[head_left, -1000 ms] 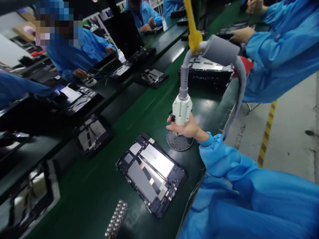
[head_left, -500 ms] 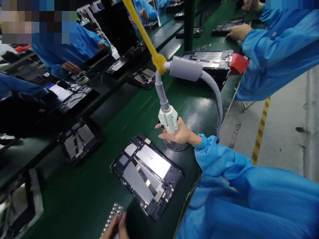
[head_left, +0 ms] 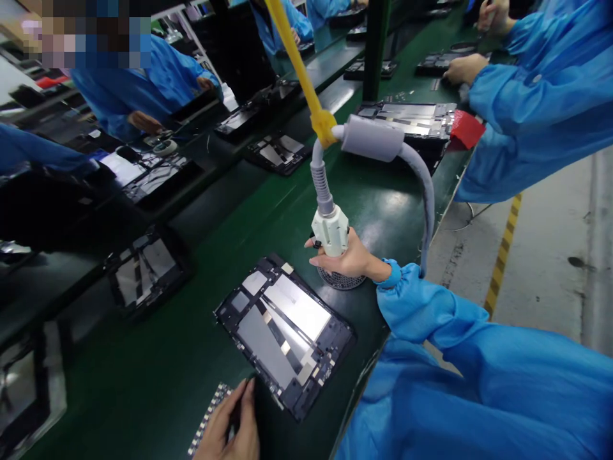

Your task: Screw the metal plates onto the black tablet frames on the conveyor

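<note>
My right hand (head_left: 353, 253) is wrapped around the white handle (head_left: 330, 230) of a hand tool, from which a ribbed grey hose rises. Beneath that hand a round mesh disc (head_left: 341, 278) shows close to the table. At the bottom, my left hand (head_left: 230, 425) has thumb and finger pressed together; what lies between the tips is too small to make out. Partly under it is a strip of small black and white pieces (head_left: 209, 412). Between the hands lies an opened tablet (head_left: 287, 332), its silver battery plates and ribbon cables facing up.
A yellow strap (head_left: 297, 67) holds up the hose (head_left: 376, 137). More opened tablets (head_left: 146, 268) lie along the green table (head_left: 158, 377). A stack of tablet housings (head_left: 407, 121) with a red piece (head_left: 465, 130) stands ahead. A co-worker's hand (head_left: 467, 69) works at the far right; others sit opposite.
My left hand has come up and right past the strip, toward the tablet's lower edge. My right hand keeps its grip on the white handle. The view has shifted slightly.
</note>
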Action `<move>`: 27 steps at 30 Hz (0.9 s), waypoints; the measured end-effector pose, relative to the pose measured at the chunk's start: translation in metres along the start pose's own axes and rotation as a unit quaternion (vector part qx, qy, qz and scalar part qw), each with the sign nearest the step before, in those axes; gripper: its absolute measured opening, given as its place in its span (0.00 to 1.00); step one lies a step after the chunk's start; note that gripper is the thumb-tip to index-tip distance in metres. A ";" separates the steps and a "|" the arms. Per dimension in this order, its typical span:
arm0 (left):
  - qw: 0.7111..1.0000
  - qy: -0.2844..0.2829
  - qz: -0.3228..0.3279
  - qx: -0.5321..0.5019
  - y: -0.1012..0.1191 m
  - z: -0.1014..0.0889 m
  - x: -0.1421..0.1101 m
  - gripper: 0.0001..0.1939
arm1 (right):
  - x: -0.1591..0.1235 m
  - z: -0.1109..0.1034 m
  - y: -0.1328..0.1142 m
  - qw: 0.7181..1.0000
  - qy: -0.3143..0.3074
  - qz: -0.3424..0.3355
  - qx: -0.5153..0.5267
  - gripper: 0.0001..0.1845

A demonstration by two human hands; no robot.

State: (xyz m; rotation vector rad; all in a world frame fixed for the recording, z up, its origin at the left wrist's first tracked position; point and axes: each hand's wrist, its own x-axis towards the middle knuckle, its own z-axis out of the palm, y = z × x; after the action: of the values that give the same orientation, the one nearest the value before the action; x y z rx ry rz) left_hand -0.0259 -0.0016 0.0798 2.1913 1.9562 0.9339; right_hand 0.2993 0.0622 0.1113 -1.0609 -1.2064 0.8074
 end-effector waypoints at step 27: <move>0.952 0.144 -0.116 -0.243 -0.019 0.019 0.028 0.07 | 0.024 0.150 -0.018 0.989 -0.124 0.075 0.030 0.15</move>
State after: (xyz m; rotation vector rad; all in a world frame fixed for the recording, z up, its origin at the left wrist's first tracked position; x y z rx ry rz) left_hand -0.0338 0.0341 0.0668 1.5909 1.7776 1.5600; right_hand 0.1565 0.1094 0.1395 -1.0314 -1.3118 1.1111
